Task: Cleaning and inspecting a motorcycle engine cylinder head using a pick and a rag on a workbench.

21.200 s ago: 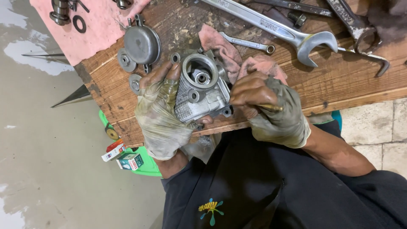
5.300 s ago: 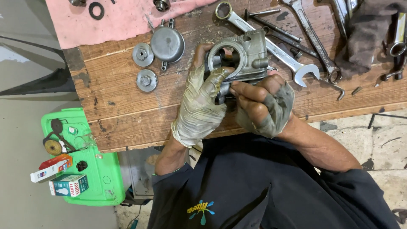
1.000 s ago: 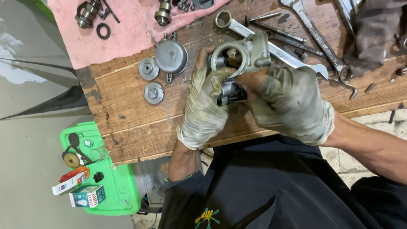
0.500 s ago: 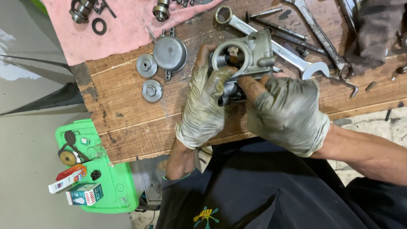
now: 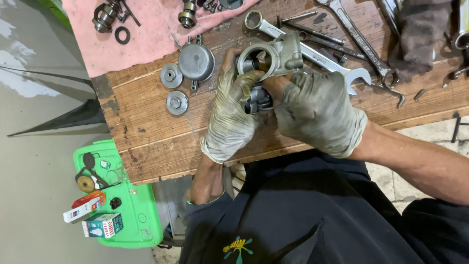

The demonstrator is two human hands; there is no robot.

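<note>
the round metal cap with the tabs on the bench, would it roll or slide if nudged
The round metal cap lies flat on the rough wooden bench, so it would probably slide, not roll. Its side tabs would likely catch. It looks like solid metal: stiff, and probably heavy for its size.

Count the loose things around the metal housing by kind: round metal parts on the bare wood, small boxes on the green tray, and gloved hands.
Round grey metal parts on the bare wooden bench: 3, one domed cover and two flat discs
Small cardboard boxes on the green plastic tray: 2
Gloved hands on the grey metal housing: 2, left hand, right hand
Total: 7
</note>
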